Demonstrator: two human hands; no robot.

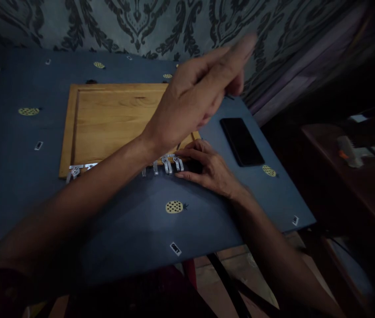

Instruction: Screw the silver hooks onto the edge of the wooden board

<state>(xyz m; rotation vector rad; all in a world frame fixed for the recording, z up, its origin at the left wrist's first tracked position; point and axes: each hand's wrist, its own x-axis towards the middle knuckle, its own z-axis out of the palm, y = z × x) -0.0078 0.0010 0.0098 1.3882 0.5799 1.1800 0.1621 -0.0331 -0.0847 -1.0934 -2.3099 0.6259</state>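
A metal hook rail (168, 164) with several curved hooks lies along the near edge of a framed wooden board (114, 115). My right hand (209, 165) is at the rail's right end, thumb below and forefinger above, closed around it. Raised over the board's right side, my left hand (200, 88) points up and to the right. Its fingers are curled with the thumb along the top, slightly blurred; whatever they hold is hidden. My left forearm covers the middle of the rail. A thin dark piece (178, 145) shows just above my right fingertips, too small to name.
A black phone (242, 141) lies right of the board on the blue pineapple-print tablecloth (134, 212). Patterned cloth (137, 26) rises behind the table. To the right, a dark reddish surface (333, 145) carries a pale tool-like object (349, 152).
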